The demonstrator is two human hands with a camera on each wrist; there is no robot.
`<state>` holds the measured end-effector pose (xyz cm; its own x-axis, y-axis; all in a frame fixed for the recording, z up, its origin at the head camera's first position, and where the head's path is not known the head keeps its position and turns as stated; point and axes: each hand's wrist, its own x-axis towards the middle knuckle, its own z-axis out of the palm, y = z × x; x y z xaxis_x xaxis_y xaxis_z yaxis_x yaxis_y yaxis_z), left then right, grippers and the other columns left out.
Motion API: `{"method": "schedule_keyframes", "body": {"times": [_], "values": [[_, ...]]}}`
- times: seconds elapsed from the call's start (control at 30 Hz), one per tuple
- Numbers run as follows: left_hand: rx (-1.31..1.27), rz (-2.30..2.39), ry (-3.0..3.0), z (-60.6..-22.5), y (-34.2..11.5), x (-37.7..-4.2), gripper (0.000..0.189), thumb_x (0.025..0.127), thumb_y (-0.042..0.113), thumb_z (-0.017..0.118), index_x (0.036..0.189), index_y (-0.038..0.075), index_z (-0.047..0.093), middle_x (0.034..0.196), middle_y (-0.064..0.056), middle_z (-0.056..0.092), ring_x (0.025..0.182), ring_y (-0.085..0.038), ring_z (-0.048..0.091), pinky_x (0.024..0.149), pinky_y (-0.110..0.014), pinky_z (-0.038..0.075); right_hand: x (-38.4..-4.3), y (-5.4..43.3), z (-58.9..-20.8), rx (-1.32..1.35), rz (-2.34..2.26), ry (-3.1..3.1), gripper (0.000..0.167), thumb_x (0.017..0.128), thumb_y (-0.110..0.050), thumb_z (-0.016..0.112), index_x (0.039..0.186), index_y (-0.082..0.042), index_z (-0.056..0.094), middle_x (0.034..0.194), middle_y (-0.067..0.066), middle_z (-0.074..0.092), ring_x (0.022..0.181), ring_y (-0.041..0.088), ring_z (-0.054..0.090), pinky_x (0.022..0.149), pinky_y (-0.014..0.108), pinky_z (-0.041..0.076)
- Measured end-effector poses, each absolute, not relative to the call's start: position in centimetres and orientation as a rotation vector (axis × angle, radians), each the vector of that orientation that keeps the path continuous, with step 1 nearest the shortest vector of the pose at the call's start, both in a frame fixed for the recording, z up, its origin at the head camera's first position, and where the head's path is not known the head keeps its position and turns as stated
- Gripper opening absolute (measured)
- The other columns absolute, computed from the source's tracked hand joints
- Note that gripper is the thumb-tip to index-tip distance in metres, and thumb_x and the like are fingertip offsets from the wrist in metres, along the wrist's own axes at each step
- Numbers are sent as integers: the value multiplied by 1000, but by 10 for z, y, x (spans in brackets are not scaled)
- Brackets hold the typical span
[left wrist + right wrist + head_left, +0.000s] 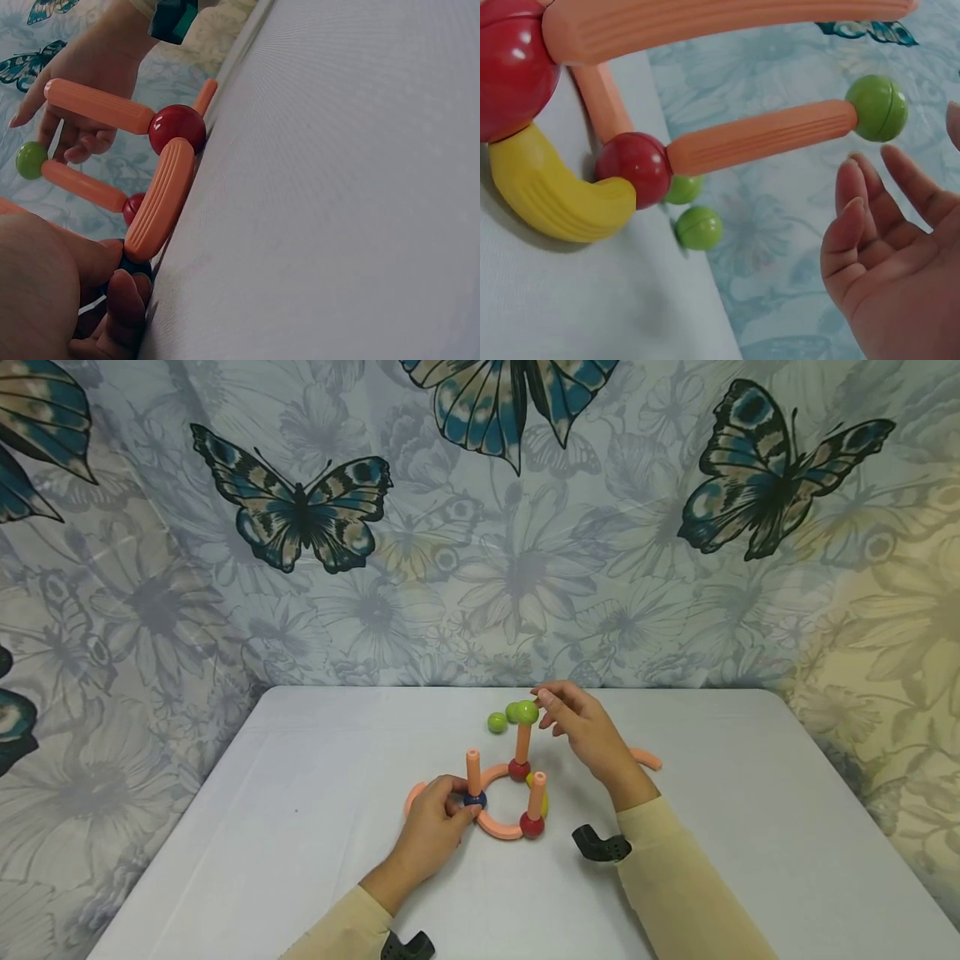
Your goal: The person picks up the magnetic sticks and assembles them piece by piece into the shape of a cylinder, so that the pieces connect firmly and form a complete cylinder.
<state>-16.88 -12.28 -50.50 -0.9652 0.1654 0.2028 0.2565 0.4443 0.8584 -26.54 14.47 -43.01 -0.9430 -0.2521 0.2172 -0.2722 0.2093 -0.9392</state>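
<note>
A ring of curved orange rods (501,830) and a curved yellow rod (559,191) is joined by two red balls (532,824) and a dark blue ball (475,801). From each ball rises a straight orange rod. A green ball (876,107) caps the rear upright rod (522,745). My left hand (431,827) pinches the blue ball low at the ring's left side, with fingers hiding part of it. Just right of the green ball is my right hand (588,731), holding nothing, its fingers loosely bent; a small gap to the ball shows in the right wrist view.
Two loose green balls, one of them at the left (497,722), lie behind the ring on the white table (315,760). One curved orange rod (647,759) lies beyond the right wrist, another orange piece (414,795) beside the left hand. A butterfly-patterned cloth (525,568) hangs behind the table.
</note>
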Motion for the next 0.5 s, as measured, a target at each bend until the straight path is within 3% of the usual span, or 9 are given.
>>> {"method": "schedule_keyframes", "body": {"times": [0.17,0.3,0.5], "values": [[-367,-1570,-2593,-506,-125,-170,22,101,5,78,122,4,70,85,-1,56,58,-10,59,52,-26,50,-273,145,-438,449,1990,-2381,52,117,-45,50,141,-1,61,130,17,64,114,35,61,91,43,51],[-365,-1576,-2596,-506,-125,-170,22,101,4,78,122,4,70,84,0,56,58,-10,59,52,-27,51,-282,144,-457,315,2007,-2415,56,115,-48,54,144,-1,59,135,18,62,120,34,60,90,41,52],[-346,-1591,-2625,-505,-124,-170,23,102,7,78,123,6,70,85,0,57,58,-12,60,53,-27,51,-295,144,-489,268,1855,-2581,43,111,-27,65,149,-8,57,142,16,58,115,32,61,83,37,55]]}}
